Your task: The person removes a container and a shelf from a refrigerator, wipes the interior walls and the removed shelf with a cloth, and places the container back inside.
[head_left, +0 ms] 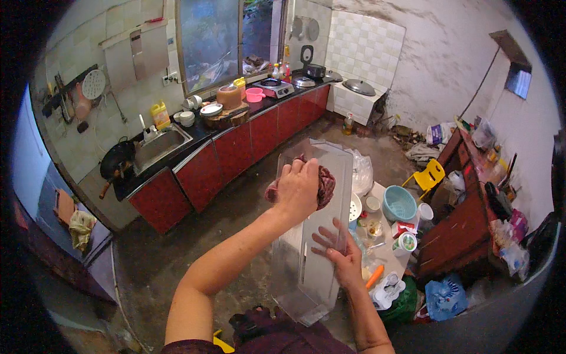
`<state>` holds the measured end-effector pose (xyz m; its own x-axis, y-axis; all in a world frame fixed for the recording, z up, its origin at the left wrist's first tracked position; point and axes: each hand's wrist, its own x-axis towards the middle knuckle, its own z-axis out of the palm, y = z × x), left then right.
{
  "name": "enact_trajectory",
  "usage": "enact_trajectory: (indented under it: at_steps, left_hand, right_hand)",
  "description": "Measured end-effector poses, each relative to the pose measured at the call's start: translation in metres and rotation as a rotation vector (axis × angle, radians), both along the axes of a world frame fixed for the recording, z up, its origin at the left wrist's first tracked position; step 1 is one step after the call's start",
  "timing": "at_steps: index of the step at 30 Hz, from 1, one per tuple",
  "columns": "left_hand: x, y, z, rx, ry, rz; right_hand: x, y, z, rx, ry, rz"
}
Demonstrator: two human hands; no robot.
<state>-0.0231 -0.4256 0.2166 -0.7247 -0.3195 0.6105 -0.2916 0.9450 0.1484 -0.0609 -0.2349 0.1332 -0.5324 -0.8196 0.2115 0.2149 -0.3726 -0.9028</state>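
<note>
A long, clear plastic bin (338,161) is tilted up in front of my body. My left hand (295,186) grips a bunched maroon cloth (326,188) and presses it against the bin's upper part. Around the bin's right wall, my right hand (346,259) keeps hold, its thumb near the edge and its fingers showing through the see-through plastic. The left hand covers part of the cloth.
At right stands a cluttered table (391,256) with a light-blue basket (399,203), a white tub (404,243) and an orange object (375,277). A yellow chair (430,175) is behind it. Red cabinets (232,148) carry a sink (166,148) and gas stove (276,88).
</note>
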Motion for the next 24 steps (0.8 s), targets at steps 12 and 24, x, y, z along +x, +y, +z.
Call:
enact_trajectory:
  at_steps: [12,24]
  left_hand:
    - [0.109,-0.060,-0.006,1.267,-0.252,-0.580]
    - [0.108,-0.046,-0.061,1.560,0.074,-0.557]
  right_hand:
    - [-0.048,0.003,0.010,0.014,-0.125,-0.125]
    - [-0.031,-0.025,0.004,-0.040,-0.265,0.090]
